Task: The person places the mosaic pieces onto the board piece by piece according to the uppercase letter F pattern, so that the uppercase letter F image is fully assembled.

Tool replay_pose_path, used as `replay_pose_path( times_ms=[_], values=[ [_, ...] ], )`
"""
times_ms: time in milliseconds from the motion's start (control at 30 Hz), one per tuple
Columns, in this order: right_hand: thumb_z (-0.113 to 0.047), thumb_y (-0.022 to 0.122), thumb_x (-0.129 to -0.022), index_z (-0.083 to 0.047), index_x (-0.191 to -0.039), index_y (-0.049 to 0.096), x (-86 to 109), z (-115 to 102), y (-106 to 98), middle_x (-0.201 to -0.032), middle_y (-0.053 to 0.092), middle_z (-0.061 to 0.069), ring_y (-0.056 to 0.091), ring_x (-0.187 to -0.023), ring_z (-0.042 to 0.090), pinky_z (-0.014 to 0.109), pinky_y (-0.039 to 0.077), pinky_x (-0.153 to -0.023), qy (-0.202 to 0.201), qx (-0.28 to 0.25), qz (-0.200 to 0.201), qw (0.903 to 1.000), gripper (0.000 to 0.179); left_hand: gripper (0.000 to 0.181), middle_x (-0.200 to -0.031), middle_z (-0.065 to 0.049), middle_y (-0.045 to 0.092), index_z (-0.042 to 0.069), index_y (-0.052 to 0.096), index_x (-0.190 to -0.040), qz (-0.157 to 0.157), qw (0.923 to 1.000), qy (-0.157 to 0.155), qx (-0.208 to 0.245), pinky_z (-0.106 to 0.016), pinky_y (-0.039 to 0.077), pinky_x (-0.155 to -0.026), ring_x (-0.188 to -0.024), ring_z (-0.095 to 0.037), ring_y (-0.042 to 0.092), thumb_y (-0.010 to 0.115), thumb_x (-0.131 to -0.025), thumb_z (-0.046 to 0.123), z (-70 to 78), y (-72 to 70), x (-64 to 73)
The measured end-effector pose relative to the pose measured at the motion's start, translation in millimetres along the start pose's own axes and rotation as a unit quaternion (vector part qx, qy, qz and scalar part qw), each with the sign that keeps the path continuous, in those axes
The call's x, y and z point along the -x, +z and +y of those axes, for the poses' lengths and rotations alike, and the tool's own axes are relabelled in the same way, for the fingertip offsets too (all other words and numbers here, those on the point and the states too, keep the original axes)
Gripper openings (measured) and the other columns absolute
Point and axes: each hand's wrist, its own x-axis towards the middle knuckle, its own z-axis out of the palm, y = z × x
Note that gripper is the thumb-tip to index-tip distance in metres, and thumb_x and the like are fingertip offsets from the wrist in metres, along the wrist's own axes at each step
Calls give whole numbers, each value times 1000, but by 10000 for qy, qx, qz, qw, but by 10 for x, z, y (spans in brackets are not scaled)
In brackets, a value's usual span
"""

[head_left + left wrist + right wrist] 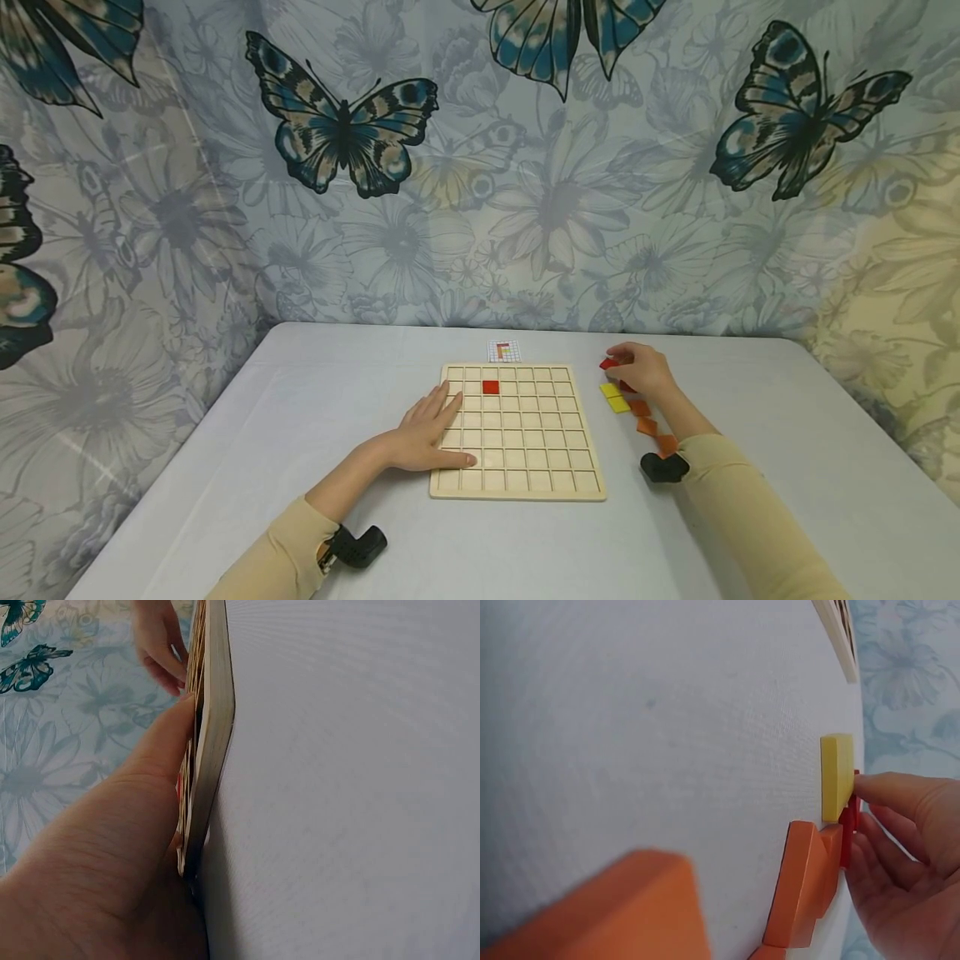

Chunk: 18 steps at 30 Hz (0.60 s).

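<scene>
So the board (527, 438) is pale wood, gridded, corners rounded off, sitting mid-tabletop (225, 467); left hand (420, 435) is spread over its left edge, thumb lying on the grid; one flat red square (491, 387) sits near the board's back left corner. Right hand (647, 371) is pinching a red tile (609, 364) past the board's back right corner; yellow tiles (615, 399) and chunky, straight-sided orange tiles (646, 426) trail toward the tabletop's front edge; gridded card (503, 351) lies by the board's back edge.
</scene>
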Motion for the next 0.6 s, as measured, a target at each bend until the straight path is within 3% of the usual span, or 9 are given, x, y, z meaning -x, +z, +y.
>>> replay_pose_path(
  times_ms=[367, 600],
  values=[
    [-13, 67, -91, 8, -122, 60, 18, 12, 20, -115, 64, 26, 58, -105, 40, 47, 50, -87, -350, 163, 195, 9991, 38, 103, -161, -17, -11, 9, 5, -158, -20, 10000, 13, -29, -50, -1, -117, -148, -31, -10, 59, -88, 62, -6, 1, -1],
    [-13, 68, -90, 7, -123, 61, 30, -9, 36, -114, 65, 25, 62, -95, 34, 34, 54, -70, -353, -62, 154, 9992, 39, 102, -161, -18, -11, 9, 6, -158, 9, 10000, 20, -13, -50, -1, -117, -148, -31, -10, 59, -88, 62, -12, 7, -6]
  ],
)
